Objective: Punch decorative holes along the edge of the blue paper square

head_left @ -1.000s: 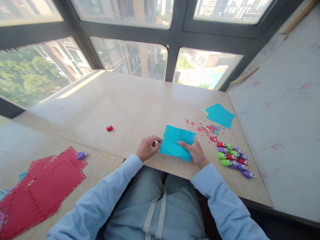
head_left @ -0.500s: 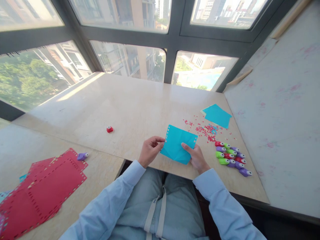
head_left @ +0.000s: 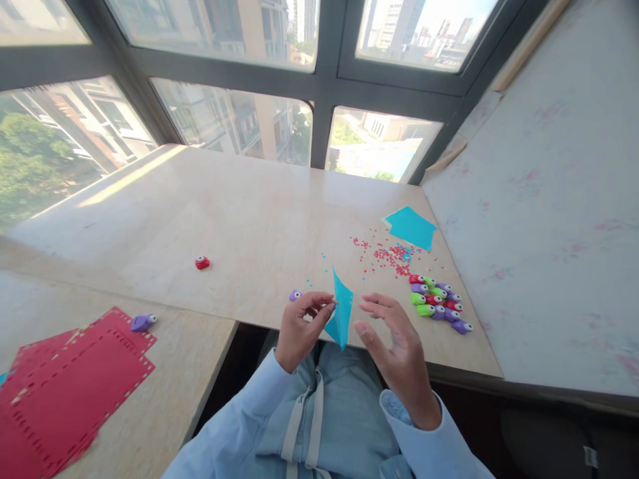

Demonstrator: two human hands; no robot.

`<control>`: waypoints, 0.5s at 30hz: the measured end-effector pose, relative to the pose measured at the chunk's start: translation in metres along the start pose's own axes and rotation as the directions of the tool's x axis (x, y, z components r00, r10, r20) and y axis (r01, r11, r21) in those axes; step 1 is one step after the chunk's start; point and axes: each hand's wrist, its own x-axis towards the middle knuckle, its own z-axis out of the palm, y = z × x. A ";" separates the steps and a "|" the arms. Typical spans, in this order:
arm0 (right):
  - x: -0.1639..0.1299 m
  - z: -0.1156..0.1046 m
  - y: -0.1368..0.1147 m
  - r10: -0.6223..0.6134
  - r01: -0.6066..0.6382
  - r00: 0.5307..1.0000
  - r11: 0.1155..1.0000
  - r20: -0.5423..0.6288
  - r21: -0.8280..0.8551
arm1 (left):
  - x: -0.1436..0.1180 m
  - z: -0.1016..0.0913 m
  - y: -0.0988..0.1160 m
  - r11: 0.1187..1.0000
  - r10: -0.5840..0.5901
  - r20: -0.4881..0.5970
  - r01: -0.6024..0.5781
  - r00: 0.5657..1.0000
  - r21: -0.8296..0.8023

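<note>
A sheet of blue paper (head_left: 342, 309) with punched holes along its edge is turned nearly edge-on above the table's front edge. My left hand (head_left: 305, 326) pinches its left side between thumb and fingers. Just right of the sheet, my right hand (head_left: 398, 342) is apart from it, thumb and fingers spread with nothing between them. Behind my left fingers lies a purple craft punch (head_left: 295, 295), partly hidden. A few small blue paper bits lie on the table beyond the sheet.
Red and blue confetti (head_left: 392, 256) is scattered at right, beside blue sheets (head_left: 413, 227). Several coloured punches (head_left: 434, 299) stand grouped near the wall. A red punch (head_left: 202, 263) sits mid-left. Punched red sheets (head_left: 80, 386) and a purple punch (head_left: 143, 322) lie at left.
My right hand has let go of the blue paper and opened. The sheet has turned from facing me to nearly edge-on. The view has shifted right; a purple punch and blue bits now show.
</note>
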 end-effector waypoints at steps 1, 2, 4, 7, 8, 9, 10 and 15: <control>-0.001 0.003 -0.009 0.007 -0.007 1.000 1.000 0.029 0.007 | -0.004 0.004 0.002 1.000 0.012 -0.009 -0.012 1.000 -0.007; 0.000 0.005 -0.015 0.041 -0.042 0.999 0.999 0.034 0.025 | -0.007 0.008 0.005 1.000 0.025 -0.016 -0.026 1.000 -0.008; 0.002 0.009 -0.017 0.190 -0.190 0.982 0.978 0.010 0.079 | -0.013 0.015 0.009 0.997 0.070 -0.029 -0.069 0.997 0.019; 0.006 0.008 -0.011 0.432 -0.433 0.901 0.891 0.041 0.136 | -0.020 0.022 0.015 0.979 0.178 -0.020 -0.175 0.984 0.108; 0.006 0.005 -0.009 0.486 -0.491 0.871 0.860 0.075 0.136 | -0.022 0.024 0.016 0.969 0.213 -0.010 -0.210 0.977 0.133; 0.007 0.003 -0.008 0.524 -0.535 0.844 0.835 0.111 0.128 | -0.023 0.026 0.017 0.960 0.239 0.003 -0.236 0.971 0.149; 0.007 0.001 -0.008 0.552 -0.567 0.822 0.815 0.140 0.117 | -0.024 0.028 0.017 0.954 0.254 0.017 -0.254 0.967 0.159; 0.001 -0.007 -0.009 0.596 -0.614 0.782 0.788 0.182 0.055 | -0.029 0.037 0.011 0.972 0.195 0.023 -0.197 0.980 0.126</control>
